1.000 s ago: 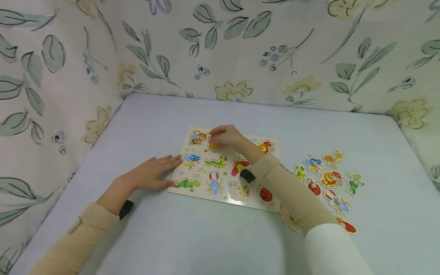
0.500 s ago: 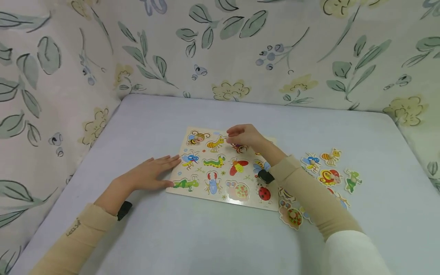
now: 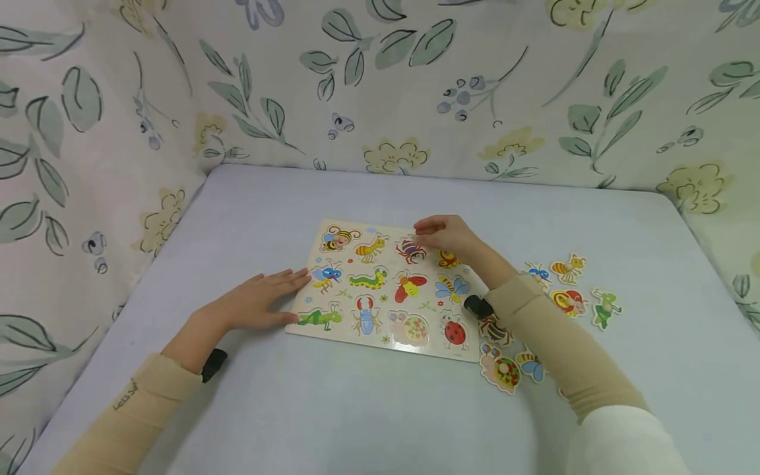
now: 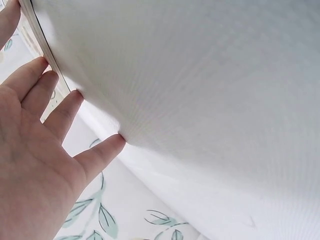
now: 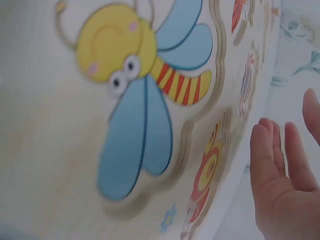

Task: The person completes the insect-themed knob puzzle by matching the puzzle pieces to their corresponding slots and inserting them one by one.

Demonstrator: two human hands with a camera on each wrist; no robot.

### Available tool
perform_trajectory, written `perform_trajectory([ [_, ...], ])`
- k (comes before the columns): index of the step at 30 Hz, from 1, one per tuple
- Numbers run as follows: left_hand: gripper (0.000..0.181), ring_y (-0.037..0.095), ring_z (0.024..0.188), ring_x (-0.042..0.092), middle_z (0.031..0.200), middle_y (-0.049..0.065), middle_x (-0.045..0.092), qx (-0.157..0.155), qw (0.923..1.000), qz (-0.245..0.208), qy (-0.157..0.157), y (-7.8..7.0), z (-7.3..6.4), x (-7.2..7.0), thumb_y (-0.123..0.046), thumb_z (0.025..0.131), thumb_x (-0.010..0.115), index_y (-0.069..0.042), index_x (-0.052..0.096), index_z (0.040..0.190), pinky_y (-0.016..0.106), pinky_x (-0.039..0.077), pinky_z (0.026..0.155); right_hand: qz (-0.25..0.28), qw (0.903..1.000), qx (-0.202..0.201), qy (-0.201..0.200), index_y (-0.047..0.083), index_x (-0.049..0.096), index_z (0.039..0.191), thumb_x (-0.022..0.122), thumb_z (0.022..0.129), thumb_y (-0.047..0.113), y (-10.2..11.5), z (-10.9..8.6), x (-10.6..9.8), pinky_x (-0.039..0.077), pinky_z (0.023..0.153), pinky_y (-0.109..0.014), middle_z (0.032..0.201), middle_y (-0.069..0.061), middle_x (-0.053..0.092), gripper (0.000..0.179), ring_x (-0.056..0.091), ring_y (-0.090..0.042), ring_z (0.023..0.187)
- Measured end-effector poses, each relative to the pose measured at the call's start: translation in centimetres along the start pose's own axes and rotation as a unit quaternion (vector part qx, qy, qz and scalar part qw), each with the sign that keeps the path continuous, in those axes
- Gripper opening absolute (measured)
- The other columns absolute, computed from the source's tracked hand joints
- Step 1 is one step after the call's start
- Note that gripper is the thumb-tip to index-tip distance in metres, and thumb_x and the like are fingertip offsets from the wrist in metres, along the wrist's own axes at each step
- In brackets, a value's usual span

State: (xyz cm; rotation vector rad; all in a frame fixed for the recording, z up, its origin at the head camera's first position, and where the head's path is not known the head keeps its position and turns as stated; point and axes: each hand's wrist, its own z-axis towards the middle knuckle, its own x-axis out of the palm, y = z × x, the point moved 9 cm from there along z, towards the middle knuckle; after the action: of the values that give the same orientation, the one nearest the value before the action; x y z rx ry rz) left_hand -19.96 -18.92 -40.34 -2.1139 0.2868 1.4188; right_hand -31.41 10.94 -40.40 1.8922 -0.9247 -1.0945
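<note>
Here's the puzzle board [image 3: 341, 335], lying in the middle of the white table [image 3: 356, 415], insect pictures facing up, and the left hand [image 3: 258, 300] is at its 9 o'clock side, fingertips along the edge and thumb at the near-left corner. Those fingers are straight and mostly spread, two of them close together in the left wrist view. Over to the right hand [image 3: 448, 237], at the board's 2 o'clock, fingers slightly bent and pointing toward 9, tips beside the spider picture [image 3: 411, 251]; the right wrist view shows two close together and gaps between the others. Whether they touch the board, I cannot tell. Out at 3 o'clock lie the loose ant piece [image 3: 568, 268] and green grasshopper piece [image 3: 605, 308], with the red snail piece [image 3: 569, 302] between the two. Nearer in, between 3 and 4, there's the spider piece [image 3: 495, 330], partly under the right sleeve [image 3: 540, 326] from this angle, then at 4 the pink snail piece [image 3: 501, 371], with the blue-winged piece [image 3: 531, 367] just beside it.
</note>
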Motion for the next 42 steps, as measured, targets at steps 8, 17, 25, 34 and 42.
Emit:
perform_trajectory([
  [8, 0.077, 0.039, 0.141, 0.028, 0.157, 0.011, 0.029, 0.005, 1.0, -0.003, -0.002, -0.2, 0.0, 0.0, -0.043, 0.092, 0.063, -0.007, 0.032, 0.152, 0.069, 0.021, 0.106, 0.001, 0.9999, -0.005, -0.01, 0.0, 0.054, 0.134, 0.067, 0.093, 0.015, -0.9, -1.6, -2.2, 0.043, 0.104, -0.04, 0.134, -0.017, 0.056, 0.046, 0.054, -0.03, 0.119],
  [17, 0.077, 0.039, 0.141, 0.028, 0.157, 0.011, 0.029, 0.005, 1.0, -0.004, -0.004, -0.1, 0.0, -0.1, -0.046, 0.092, 0.062, -0.007, 0.032, 0.152, 0.07, 0.021, 0.107, 0.007, 0.9998, 0.001, -0.019, -0.002, 0.051, 0.136, 0.066, 0.093, 0.014, -2.2, -3.2, -4.6, 0.041, 0.105, -0.042, 0.136, -0.02, 0.054, 0.048, 0.051, -0.03, 0.121],
  [25, 0.077, 0.04, 0.141, 0.028, 0.157, 0.011, 0.029, 0.011, 0.9999, -0.003, -0.006, -0.3, 0.0, -0.2, -0.046, 0.092, 0.062, -0.007, 0.032, 0.152, 0.07, 0.021, 0.106, -0.02, 0.9995, 0.002, -0.026, -0.001, 0.047, 0.14, 0.064, 0.096, 0.018, -3.4, -5.6, -7.4, 0.034, 0.11, -0.048, 0.142, -0.021, 0.049, 0.052, 0.044, -0.033, 0.13],
  [34, 0.078, 0.04, 0.141, 0.028, 0.157, 0.011, 0.029, 0.006, 1.0, -0.003, -0.006, -0.2, -0.2, -0.2, -0.048, 0.092, 0.062, -0.007, 0.033, 0.152, 0.07, 0.021, 0.106, -0.006, 0.9983, 0.013, -0.056, 0.001, 0.038, 0.147, 0.06, 0.098, 0.028, -4.2, -7.3, -11.1, 0.031, 0.112, -0.047, 0.147, -0.02, 0.042, 0.061, 0.044, -0.027, 0.129],
  [42, 0.078, 0.04, 0.141, 0.028, 0.157, 0.011, 0.03, 0.009, 0.9999, 0.0, -0.008, -0.3, -0.1, -0.1, -0.048, 0.092, 0.062, -0.006, 0.033, 0.151, 0.07, 0.022, 0.106, 0.0, 0.9969, 0.038, -0.069, 0.002, 0.035, 0.149, 0.06, 0.098, 0.033, -6.0, -8.5, -13.1, 0.036, 0.109, -0.039, 0.148, -0.018, 0.04, 0.064, 0.051, -0.009, 0.114],
])
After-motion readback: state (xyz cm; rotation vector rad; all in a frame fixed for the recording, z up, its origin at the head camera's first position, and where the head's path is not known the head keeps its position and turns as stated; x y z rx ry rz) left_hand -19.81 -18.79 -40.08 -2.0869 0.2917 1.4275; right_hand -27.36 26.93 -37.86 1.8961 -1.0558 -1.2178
